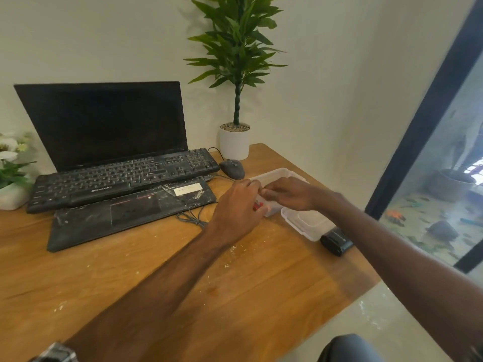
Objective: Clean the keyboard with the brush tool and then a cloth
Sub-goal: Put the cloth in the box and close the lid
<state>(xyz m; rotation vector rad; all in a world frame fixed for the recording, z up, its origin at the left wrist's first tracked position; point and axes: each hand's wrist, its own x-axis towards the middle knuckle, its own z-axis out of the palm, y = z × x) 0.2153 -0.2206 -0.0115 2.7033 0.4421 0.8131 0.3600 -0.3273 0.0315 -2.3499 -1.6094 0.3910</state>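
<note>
A: Reaching into the clear plastic box now, both hands together at its near-left corner. The left hand has its fingers curled round something red and white, though what that is I cannot tell; it may be the brush tool. The right hand has its fingers bent down into the box, and whether it grasps anything is hidden.

B: And the keyboard waits well to the left, propped on the dusty laptop, its far edge against the dark screen. No cloth in sight.

A: The risk, I'd say, is that box. It's light, and a tug on the contents could drag it toward the mouse just beyond it.

B: Or nudge the lid lying at the near right, which sits close to the table edge beside a small black device.

A: And the loose cable coils just left of that wrist. Snag it on the way across and the keyboard could slide off its perch.
</note>
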